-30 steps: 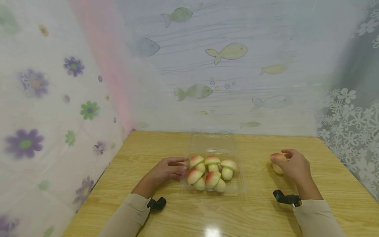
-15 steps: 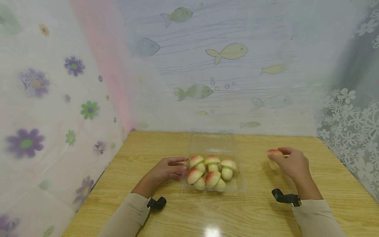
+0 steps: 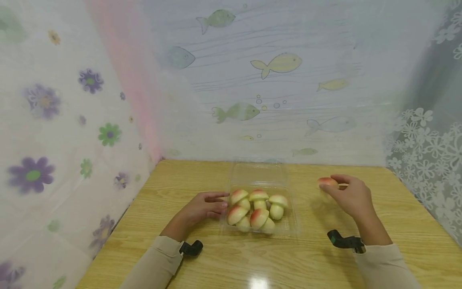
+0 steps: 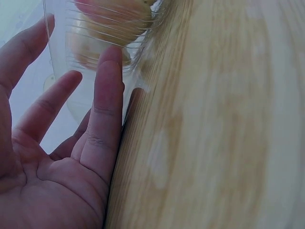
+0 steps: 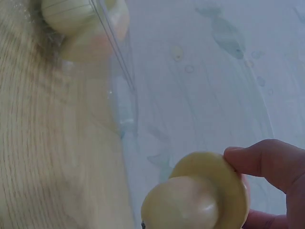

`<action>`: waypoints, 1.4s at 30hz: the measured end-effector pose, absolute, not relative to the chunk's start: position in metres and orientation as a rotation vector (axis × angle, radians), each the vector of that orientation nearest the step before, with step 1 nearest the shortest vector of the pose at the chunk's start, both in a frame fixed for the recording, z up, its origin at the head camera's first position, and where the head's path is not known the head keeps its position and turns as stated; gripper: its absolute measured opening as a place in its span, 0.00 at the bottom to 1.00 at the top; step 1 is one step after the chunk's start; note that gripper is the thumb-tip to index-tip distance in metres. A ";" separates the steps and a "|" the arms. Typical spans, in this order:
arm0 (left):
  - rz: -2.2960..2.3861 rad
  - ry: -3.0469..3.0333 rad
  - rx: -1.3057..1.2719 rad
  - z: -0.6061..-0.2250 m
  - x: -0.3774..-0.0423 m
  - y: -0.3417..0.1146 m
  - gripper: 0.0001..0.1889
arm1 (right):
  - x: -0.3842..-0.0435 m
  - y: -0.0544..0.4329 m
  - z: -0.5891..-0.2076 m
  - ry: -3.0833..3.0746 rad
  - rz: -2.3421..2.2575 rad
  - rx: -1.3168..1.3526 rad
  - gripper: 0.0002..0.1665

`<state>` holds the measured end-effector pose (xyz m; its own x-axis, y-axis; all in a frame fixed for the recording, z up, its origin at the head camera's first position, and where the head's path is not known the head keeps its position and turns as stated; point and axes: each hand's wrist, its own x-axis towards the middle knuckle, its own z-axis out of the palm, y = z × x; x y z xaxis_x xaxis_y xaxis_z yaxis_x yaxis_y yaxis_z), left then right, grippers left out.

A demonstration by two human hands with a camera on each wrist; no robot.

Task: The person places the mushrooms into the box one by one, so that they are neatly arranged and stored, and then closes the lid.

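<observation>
A clear plastic clamshell box [image 3: 293,214] lies with its lid [image 3: 260,173] folded back. Inside it are several toy mushrooms [image 3: 259,217], pale yellow with reddish caps. My left hand [image 3: 202,208] rests along the box's left side, its fingers fairly straight; the left wrist view shows fingertips [image 4: 108,76] against or very near the ribbed wall. To the right of the box, my right hand [image 3: 353,196] pinches another toy mushroom [image 3: 327,182] by its cap, above the table. In the right wrist view that mushroom's rounded stem [image 5: 178,205] faces the camera, with the box beyond.
The wood-grain table [image 3: 314,257] reaches back to a wall covering [image 3: 274,88] printed with fish. A flowered sheet [image 3: 65,160] hangs at the left, and a white-flowered one [image 3: 426,152] at the right. Each wrist carries a black camera mount [image 3: 344,241].
My right hand has lifted the toy mushroom from the table and carried it a little left and away from me. The left hand and the box stay in place.
</observation>
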<state>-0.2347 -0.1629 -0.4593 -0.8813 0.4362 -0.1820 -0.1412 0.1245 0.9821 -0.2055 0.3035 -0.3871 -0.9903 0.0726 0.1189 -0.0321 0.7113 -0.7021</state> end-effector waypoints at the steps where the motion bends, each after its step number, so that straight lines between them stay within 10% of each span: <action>1: 1.805 1.983 0.283 -0.459 -0.235 -0.163 0.32 | -0.205 0.302 -0.386 -2.774 1.148 -0.027 0.49; 42: 1.798 1.999 0.290 -0.462 -0.236 -0.164 0.32 | -0.184 0.245 -0.367 -2.737 1.177 0.172 0.43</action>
<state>-0.2356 -0.1639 -0.4615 -0.8841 0.4326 -0.1767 -0.1300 0.1355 0.9822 -0.1838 0.2455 -0.3667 -0.9810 -0.0435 0.1890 -0.1671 0.6844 -0.7097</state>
